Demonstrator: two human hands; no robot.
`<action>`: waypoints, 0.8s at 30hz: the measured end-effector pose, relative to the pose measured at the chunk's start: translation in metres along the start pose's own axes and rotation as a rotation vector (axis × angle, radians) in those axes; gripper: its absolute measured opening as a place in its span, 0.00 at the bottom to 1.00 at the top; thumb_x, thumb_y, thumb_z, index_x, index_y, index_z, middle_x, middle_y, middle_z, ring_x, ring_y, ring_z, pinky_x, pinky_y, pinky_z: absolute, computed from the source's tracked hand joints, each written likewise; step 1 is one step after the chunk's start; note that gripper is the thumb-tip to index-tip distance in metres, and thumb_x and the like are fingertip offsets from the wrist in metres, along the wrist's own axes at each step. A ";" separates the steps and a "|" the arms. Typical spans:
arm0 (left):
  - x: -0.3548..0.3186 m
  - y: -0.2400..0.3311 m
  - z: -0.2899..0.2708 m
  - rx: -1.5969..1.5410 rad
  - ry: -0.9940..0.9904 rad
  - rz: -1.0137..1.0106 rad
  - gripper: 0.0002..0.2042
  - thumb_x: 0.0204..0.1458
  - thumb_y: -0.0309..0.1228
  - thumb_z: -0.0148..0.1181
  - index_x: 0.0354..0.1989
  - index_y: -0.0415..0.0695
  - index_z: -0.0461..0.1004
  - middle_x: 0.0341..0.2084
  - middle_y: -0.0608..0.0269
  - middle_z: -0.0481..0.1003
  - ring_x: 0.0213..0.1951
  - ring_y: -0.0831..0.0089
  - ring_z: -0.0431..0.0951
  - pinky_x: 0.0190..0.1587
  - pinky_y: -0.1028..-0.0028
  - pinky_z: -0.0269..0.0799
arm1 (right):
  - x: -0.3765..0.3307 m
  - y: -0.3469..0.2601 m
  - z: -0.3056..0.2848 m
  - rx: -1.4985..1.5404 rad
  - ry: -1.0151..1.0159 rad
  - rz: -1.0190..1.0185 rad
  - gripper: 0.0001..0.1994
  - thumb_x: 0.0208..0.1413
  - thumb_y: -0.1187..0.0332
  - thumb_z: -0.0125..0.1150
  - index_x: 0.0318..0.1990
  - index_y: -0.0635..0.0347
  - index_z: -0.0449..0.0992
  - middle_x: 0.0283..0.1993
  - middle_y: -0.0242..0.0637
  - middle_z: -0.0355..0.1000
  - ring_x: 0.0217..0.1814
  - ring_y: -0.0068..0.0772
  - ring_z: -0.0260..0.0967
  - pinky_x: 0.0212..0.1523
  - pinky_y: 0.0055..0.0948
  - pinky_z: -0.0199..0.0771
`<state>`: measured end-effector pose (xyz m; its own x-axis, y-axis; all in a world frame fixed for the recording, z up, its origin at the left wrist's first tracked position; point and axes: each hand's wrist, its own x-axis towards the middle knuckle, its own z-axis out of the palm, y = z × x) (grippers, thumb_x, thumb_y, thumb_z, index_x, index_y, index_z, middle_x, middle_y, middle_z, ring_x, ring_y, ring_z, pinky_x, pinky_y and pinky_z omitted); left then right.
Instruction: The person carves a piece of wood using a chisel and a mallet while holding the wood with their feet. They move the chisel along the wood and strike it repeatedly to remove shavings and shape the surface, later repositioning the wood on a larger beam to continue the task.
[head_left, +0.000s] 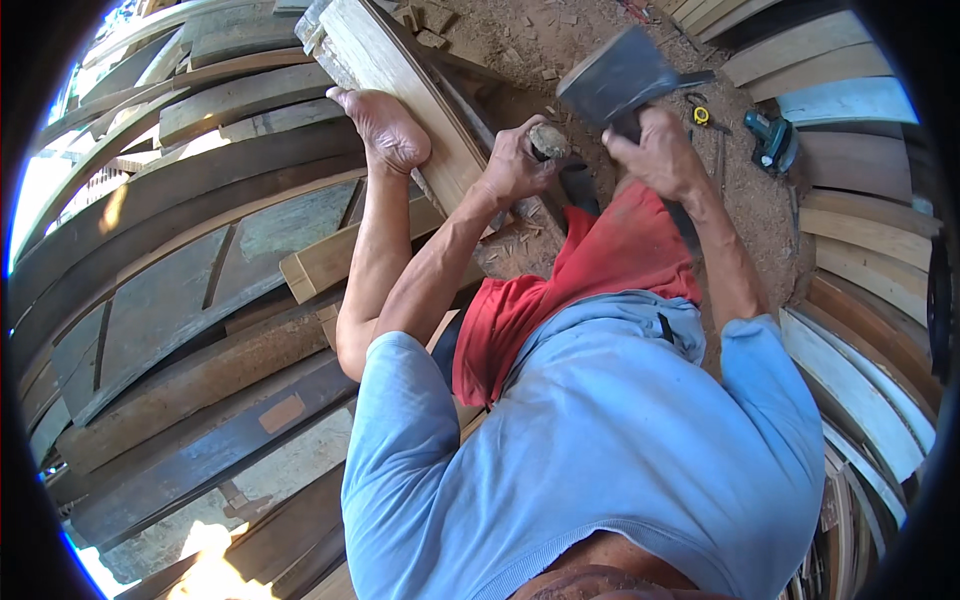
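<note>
My left hand (515, 168) is closed around an upright chisel, whose round, battered handle end (550, 142) faces up. The chisel's blade is hidden below my fist. Close to its right, my right hand (662, 155) grips the short handle of a mallet with a dark, blocky head (620, 75), slightly blurred. The mallet head is held up, apart from the chisel. A long pale board (400, 65) slants beneath and beyond my left hand. My bare left foot (392, 130) rests on it.
Stacked planks (160, 290) fill the left side, and more boards (855, 215) lie along the right. A yellow tape measure (701, 115) and a green power tool (770, 140) lie on the dirt floor (735, 190). Wood chips are scattered past the board.
</note>
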<state>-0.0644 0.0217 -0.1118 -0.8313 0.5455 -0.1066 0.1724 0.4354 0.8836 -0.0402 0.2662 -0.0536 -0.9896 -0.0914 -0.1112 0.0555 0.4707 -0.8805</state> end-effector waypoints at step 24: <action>0.033 0.021 0.000 -0.126 -0.003 0.030 0.11 0.56 0.30 0.69 0.32 0.44 0.70 0.21 0.76 0.70 0.27 0.87 0.67 0.29 0.78 0.66 | -0.052 0.022 -0.049 -0.020 0.051 0.178 0.17 0.54 0.61 0.66 0.42 0.69 0.77 0.32 0.46 0.78 0.33 0.41 0.75 0.39 0.38 0.75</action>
<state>-0.0883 0.0487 -0.0966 -0.8254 0.5588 -0.0804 0.1294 0.3258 0.9365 0.0060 0.3243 -0.0451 -0.9698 0.0394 -0.2409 0.2286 0.4927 -0.8397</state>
